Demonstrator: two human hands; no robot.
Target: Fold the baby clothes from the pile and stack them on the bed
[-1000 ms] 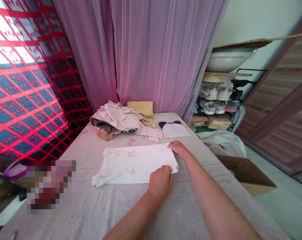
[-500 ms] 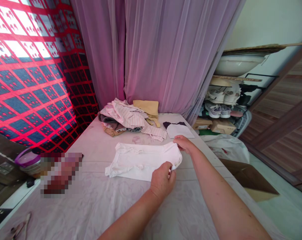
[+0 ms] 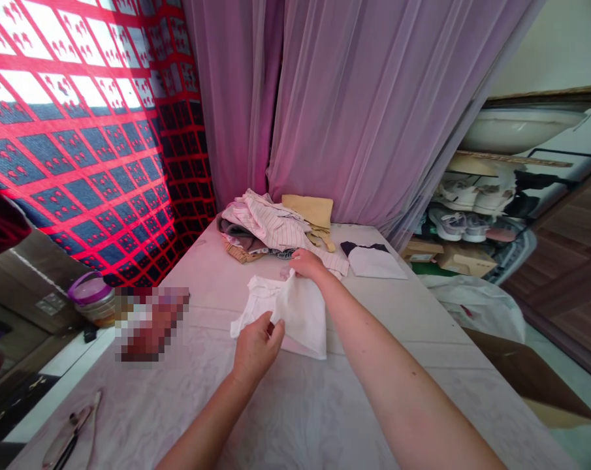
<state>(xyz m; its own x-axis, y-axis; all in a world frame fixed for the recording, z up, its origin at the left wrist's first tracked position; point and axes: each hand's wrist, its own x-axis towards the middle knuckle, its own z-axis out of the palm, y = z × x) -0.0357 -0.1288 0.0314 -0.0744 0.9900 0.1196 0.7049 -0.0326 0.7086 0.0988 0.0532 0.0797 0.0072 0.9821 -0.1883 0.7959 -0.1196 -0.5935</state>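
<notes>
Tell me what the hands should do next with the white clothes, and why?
Probably lower the raised edge of the white garment onto the part lying to its left and smooth it down. The left hand and right hand both pinch that edge, which is turned over but held up, while the garment's left end lies uncovered.

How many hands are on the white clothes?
2: the left hand grips the near side of the white garment; the right hand grips its far side. No other hands show.
</notes>
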